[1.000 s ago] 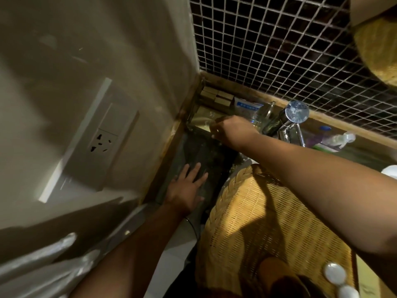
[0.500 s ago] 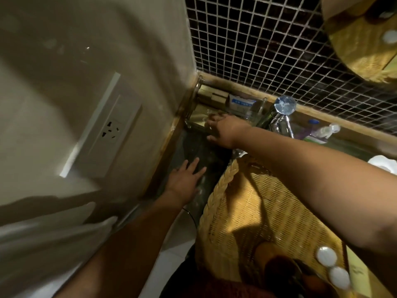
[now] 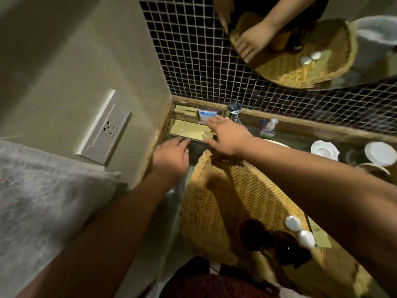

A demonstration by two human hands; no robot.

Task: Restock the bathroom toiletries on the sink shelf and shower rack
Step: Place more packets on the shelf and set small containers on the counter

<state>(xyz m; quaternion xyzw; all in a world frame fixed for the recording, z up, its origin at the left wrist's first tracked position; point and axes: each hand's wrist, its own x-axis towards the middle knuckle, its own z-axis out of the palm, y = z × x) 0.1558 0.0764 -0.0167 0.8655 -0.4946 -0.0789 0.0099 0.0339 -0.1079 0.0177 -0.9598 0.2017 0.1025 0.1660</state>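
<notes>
Beside the tray: your right hand [image 3: 227,136] lies flat over the tray's [image 3: 171,134] near right corner, fingers spread wide, holding nothing.
Left hand: your left hand [image 3: 171,158] is at the tray's front edge, fingers loosely extended and empty; whether it touches the rim is hard to tell.
Change: a second ago that left hand lay flat on the dark counter well short of the tray; it has since come up to it. Your right hand was curled over the tray's front and has now opened out.
Meaning: both hands now bracket the tray, so you look set to straighten or shift it rather than add an item.
Toiletries in the tray: tan sachets [image 3: 189,128] fill the front part; a white-and-blue box [image 3: 207,114] sits at the back, just beyond your right fingertips.
Stock left: the wicker basket [image 3: 253,198] rests just this side of the tray, with two white caps [image 3: 299,230] and dark bottles [image 3: 277,241] lying at its near end.
Right of the tray: the tap [image 3: 234,108], then a small pump bottle [image 3: 268,127].
Shower rack: not in view.
</notes>
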